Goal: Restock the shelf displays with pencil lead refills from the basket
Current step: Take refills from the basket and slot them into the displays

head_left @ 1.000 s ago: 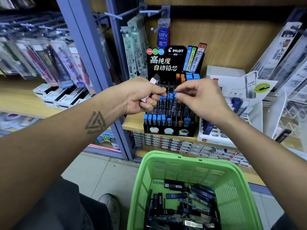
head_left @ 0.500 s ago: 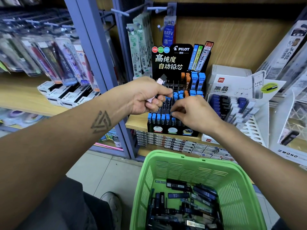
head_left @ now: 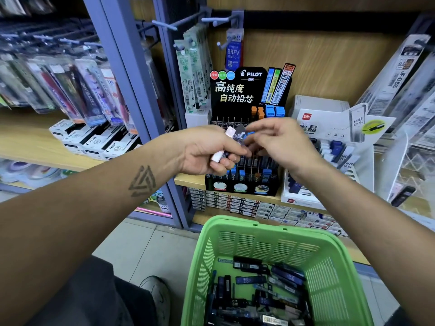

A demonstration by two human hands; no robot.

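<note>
Many dark flat lead refill cases lie heaped in the green slatted plastic basket. More fill the black Pilot display rack on the wooden shelf, half hidden behind the hands. Left hand grips several cases; right hand pinches their blurred top

Your left hand grips several lead refills; your right hand pinches one, above the green basket.
</note>
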